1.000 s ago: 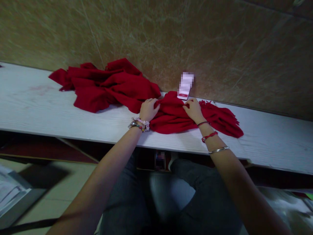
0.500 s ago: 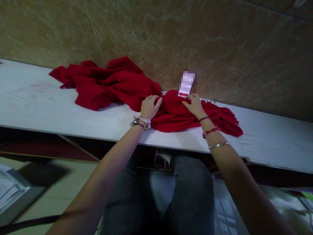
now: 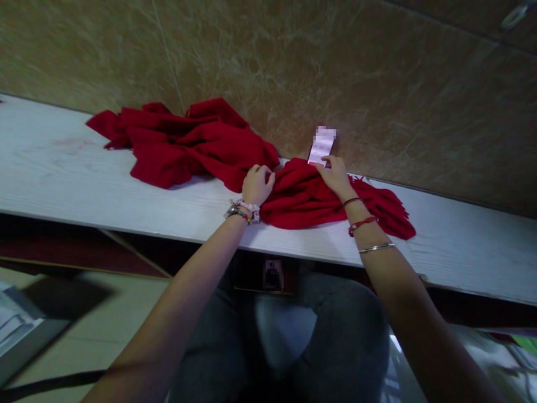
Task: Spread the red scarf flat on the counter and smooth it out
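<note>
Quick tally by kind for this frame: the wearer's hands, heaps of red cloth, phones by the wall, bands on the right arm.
Hands: 2 (left hand, right hand)
Red cloth heaps: 2 (left heap, right heap; whether they join is unclear)
Phones: 1 (phone)
Bands: 3 (dark band, red band, silver bangle)
Total: 8

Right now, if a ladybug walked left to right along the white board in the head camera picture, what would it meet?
Left heap of red cloth → left hand → right hand → fringed end of red cloth.
</note>
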Demonstrator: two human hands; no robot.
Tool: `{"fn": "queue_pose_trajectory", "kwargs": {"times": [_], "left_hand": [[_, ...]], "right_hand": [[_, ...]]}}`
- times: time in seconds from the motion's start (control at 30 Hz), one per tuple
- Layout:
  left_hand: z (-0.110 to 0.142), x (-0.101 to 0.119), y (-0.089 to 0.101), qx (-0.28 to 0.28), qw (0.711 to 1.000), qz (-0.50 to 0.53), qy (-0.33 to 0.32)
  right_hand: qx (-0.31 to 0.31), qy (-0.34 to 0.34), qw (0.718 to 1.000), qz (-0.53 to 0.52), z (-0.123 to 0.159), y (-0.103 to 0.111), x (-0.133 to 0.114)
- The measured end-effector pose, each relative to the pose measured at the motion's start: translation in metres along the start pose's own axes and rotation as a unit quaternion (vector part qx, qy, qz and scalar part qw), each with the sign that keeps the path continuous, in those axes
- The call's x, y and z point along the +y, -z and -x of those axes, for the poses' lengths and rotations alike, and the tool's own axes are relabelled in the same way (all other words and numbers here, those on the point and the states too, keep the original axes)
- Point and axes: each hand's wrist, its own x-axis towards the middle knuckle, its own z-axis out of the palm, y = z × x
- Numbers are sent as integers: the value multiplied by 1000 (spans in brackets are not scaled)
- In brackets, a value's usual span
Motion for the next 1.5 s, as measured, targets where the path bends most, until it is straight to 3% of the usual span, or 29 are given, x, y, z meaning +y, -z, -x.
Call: {"fn": "queue_pose_trajectory", "kwargs": {"times": [0.1, 0.2, 0.27, 0.33, 0.4, 0.5, 0.57, 0.67, 0.7, 0.83, 0.97, 1.07, 1.23, 1.3, 1.43, 1.5], "left_hand": [[1, 1, -2, 7, 1000, 17, 2], [1, 0, -3, -12, 1000, 20, 8], [1, 0, -3, -34, 999, 14, -1], [1, 1, -1, -55, 998, 4, -6], [2, 3, 2, -56, 998, -6, 6], [2, 6, 6, 6, 998, -16, 61], [2, 6, 6, 24, 995, -21, 96], [2, 4, 1, -60, 996, -24, 67], [2, 3, -1, -86, 995, -26, 43], [3, -1, -8, -60, 998, -22, 11], [2, -4, -9, -130, 991, -7, -10], [3, -2, -7, -135, 990, -30, -24], [3, 2, -3, -48, 997, -48, 27], [3, 2, -3, -44, 998, -43, 28], [3, 0, -4, -94, 995, -30, -3], [2, 0, -1, -66, 997, -42, 29]], "right_hand": [[-27, 1, 998, 63, 1, 2, -11], [-131, -16, 982, 133, 7, 2, -17], [-174, -17, 977, 123, 10, 3, -20], [-142, 1, 987, 81, 9, 5, -23], [-47, 21, 998, 41, 5, 9, -25], [68, 20, 997, 23, 1, 17, -26], [32, 14, 999, 29, 2, 20, -25], [-132, -7, 990, 39, 10, 16, -22], [-156, -20, 987, 46, 12, 13, -21], [-124, -17, 987, 102, 17, 3, -17], [-206, 18, 967, 150, 16, 0, -16], [-163, -12, 978, 130, 16, 2, -16], [11, -29, 996, 84, 17, 6, -16], [6, -18, 997, 81, 18, 5, -14], [-105, -11, 988, 109, 19, -2, -9], [-117, -21, 986, 119, 19, -4, -3]]}}
